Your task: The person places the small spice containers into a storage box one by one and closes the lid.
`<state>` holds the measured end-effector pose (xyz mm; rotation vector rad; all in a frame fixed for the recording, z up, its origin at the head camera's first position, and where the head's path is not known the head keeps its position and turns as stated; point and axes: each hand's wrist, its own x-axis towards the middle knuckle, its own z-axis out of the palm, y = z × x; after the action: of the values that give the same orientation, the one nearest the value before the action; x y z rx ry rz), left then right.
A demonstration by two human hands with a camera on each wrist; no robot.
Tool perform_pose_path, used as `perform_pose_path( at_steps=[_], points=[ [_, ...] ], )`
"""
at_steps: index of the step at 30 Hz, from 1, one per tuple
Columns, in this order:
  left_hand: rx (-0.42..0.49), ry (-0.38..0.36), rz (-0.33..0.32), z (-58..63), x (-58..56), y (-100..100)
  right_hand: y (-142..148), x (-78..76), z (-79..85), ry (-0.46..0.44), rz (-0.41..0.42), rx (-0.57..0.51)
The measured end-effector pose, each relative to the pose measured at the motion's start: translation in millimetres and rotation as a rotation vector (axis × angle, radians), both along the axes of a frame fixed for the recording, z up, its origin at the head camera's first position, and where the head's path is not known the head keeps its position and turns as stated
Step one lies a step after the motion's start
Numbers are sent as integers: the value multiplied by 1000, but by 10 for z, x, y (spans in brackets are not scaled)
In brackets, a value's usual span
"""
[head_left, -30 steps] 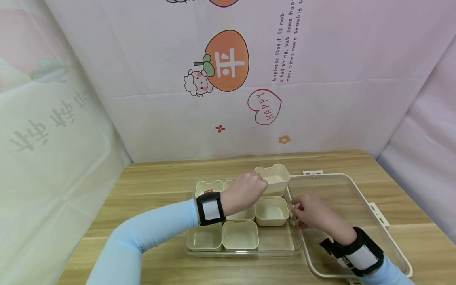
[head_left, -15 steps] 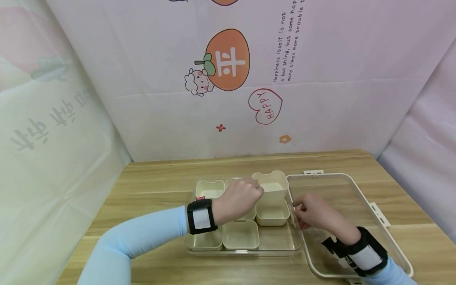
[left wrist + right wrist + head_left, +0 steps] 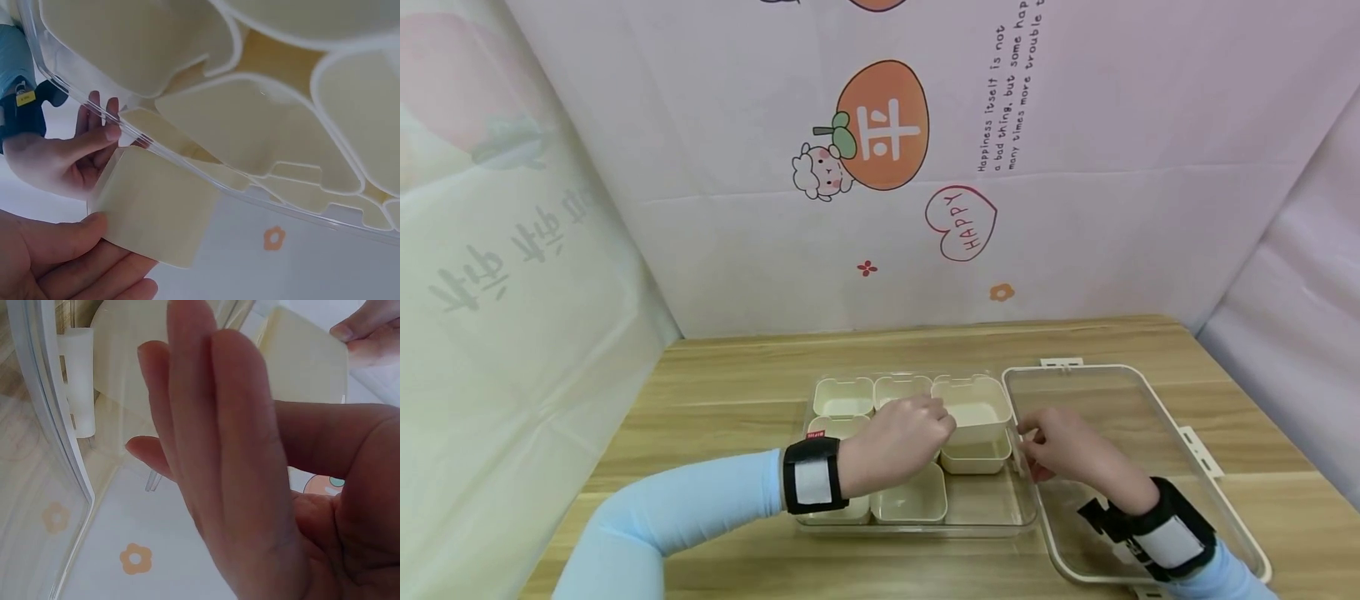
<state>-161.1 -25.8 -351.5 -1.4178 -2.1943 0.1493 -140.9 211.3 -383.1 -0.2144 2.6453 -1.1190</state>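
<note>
My left hand (image 3: 895,446) pinches the left side of a small cream plastic box (image 3: 976,429) between thumb and fingers; the grip shows in the left wrist view. It is held above a clear bin (image 3: 985,528), over another cream box (image 3: 976,464) in the right column. Several more open cream boxes (image 3: 908,497) stand in rows in the bin, some partly hidden by my left hand and forearm. My right hand (image 3: 1063,450) is at the bin's right wall with its fingers mostly straight, as the right wrist view (image 3: 244,469) shows; contact with the wall is unclear.
A clear lid (image 3: 1093,396) with a white rim and white latches (image 3: 1198,452) lies flat on the wooden table (image 3: 737,375), right of the bin. My right forearm crosses over it. A printed white cloth (image 3: 737,250) hangs behind the table and at both sides.
The held box has come toward the near side and lower in the head view, uncovering the back row's rims. My left hand has shifted slightly left and nearer. The right hand hardly moves.
</note>
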Motion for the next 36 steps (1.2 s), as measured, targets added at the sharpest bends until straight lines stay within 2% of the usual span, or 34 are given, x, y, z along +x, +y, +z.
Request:
perform_pose_path(
  at_steps=[5, 10, 23, 30, 36],
  points=[
    [-26, 42, 0, -6, 75, -24, 1, -3, 7, 5, 0, 10],
    [-23, 49, -13, -16, 144, -50, 4, -2, 14, -1, 7, 23],
    [3, 101, -112, -27, 304, -47, 32, 0, 1, 35, 63, 7],
    [-27, 118, -139, -26, 408, -24, 31, 7, 2, 35, 57, 4],
    [-52, 117, -149, -63, 443, 3, 34, -7, -6, 48, 47, 47]
  ],
)
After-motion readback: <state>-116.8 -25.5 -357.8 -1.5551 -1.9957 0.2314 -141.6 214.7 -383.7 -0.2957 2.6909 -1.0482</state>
